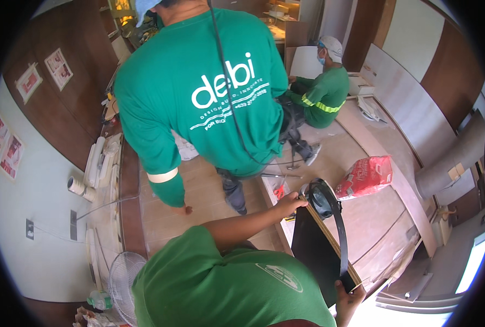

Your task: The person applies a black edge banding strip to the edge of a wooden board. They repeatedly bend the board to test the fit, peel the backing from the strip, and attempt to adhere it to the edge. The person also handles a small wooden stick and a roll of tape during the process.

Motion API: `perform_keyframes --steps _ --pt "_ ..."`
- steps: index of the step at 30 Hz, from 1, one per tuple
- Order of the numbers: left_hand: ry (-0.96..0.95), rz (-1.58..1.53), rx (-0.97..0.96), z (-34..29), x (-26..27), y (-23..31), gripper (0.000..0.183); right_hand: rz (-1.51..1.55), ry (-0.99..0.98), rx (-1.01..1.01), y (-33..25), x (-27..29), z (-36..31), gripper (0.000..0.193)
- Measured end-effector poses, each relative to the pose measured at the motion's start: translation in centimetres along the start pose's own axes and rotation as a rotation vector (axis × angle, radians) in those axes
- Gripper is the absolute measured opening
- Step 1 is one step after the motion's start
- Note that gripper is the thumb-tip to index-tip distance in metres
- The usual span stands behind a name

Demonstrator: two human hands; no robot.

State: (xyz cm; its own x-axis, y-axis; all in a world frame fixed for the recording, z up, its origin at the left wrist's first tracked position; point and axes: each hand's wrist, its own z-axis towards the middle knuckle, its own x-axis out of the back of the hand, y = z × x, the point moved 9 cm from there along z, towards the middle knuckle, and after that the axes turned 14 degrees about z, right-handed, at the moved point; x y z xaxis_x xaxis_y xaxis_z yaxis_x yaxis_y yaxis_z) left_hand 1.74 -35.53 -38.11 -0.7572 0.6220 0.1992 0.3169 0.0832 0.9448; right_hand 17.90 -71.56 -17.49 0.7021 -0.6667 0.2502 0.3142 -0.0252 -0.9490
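Observation:
A board (313, 253) with a black face and a pale wooden edge stands tilted in front of me. My left hand (292, 205) is closed on its far end. At the near end, my right hand (350, 301) grips the board's lower corner, where a dark flexible strip (342, 234) comes down to the edge. This strip bows away from the board along its length. Beyond the far end is a dark, rounded, shiny object (322, 200) that I cannot make out. Red-handled scissors (279, 191) lie close to my left hand.
A red bag (365, 177) rests on the raised wooden platform (362, 131). A person in green (199, 82) stands ahead with their back to me; another (325, 95) sits farther off. A wire fan (125, 283) is at lower left. Rolls (82, 189) lean along the left wall.

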Motion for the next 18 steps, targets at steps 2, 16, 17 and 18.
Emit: perform_keyframes --steps 2,16,17,18 --pt "-0.081 -0.022 -0.021 -0.3 -2.7 0.9 0.041 -0.003 0.034 -0.054 -1.5 0.5 -0.8 0.025" --pt "-0.545 -0.245 0.233 2.7 0.0 -5.7 0.043 -0.258 -0.001 0.059 -1.2 -2.4 -3.6 0.024" --pt "-0.643 -0.04 0.229 5.3 0.7 -8.4 0.043 -0.273 0.036 0.027 -1.0 -2.4 -3.8 0.023" --pt "-0.712 0.157 0.219 7.4 1.6 -10.9 0.042 -0.283 0.053 0.003 -0.5 -2.8 -4.3 0.022"
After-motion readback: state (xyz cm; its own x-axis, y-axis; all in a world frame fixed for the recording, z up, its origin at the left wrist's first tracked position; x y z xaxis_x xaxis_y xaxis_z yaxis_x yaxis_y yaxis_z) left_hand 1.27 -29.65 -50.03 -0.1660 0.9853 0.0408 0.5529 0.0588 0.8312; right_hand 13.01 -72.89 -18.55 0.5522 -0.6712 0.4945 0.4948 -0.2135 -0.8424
